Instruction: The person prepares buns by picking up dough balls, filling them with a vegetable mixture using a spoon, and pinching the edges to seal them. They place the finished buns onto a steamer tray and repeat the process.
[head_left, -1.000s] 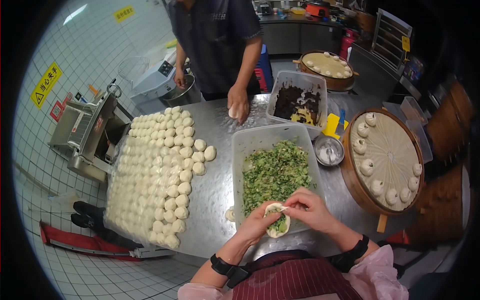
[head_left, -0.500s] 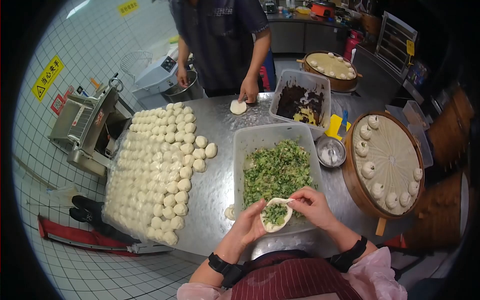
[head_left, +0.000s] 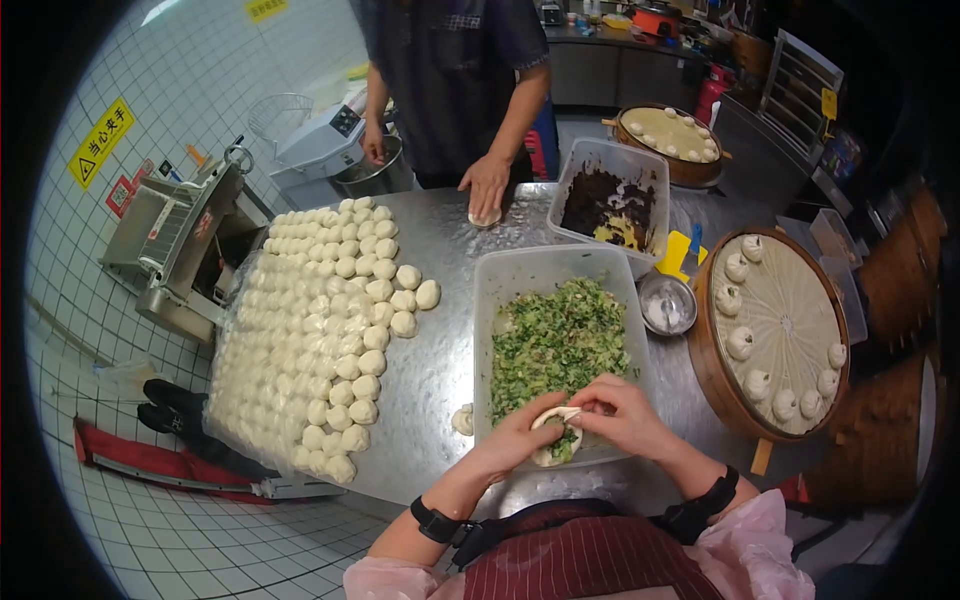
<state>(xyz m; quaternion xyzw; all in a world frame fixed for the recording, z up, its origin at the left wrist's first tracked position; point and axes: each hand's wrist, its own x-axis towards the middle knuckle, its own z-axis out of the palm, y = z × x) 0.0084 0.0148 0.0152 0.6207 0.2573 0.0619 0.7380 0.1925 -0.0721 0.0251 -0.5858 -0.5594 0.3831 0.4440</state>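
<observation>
Pinching a dough wrapper (head_left: pixel 560 455) over the tub (head_left: pixel 540 264)

Both hands on it, right above the near end of the tub, and that wrapper is a pocket with green filling showing in its mouth! The left hand (head_left: pixel 513 440) cradles one side, thumb laid over the filling, its other fingers partly hidden behind the dough. The right hand (head_left: pixel 625 418) has the rim — thumb and fingertips together, clamped on a fold of dough. Below them sit the chopped greens (head_left: pixel 556 335), heaped through the middle of the tub.

Look left: rows of dough balls (head_left: pixel 366 363) fill that side of the metal table (head_left: pixel 432 375), many under a plastic sheet (head_left: pixel 270 370). Over on the right, a round steamer (head_left: pixel 708 355) carries pleated buns (head_left: pixel 740 343) around its edge, well apart from both hands, with a metal bowl (head_left: pixel 647 312) just beside it. And across the table — a co-worker's hand (head_left: pixel 487 183), palm down on a piece of dough (head_left: pixel 484 221).
</observation>
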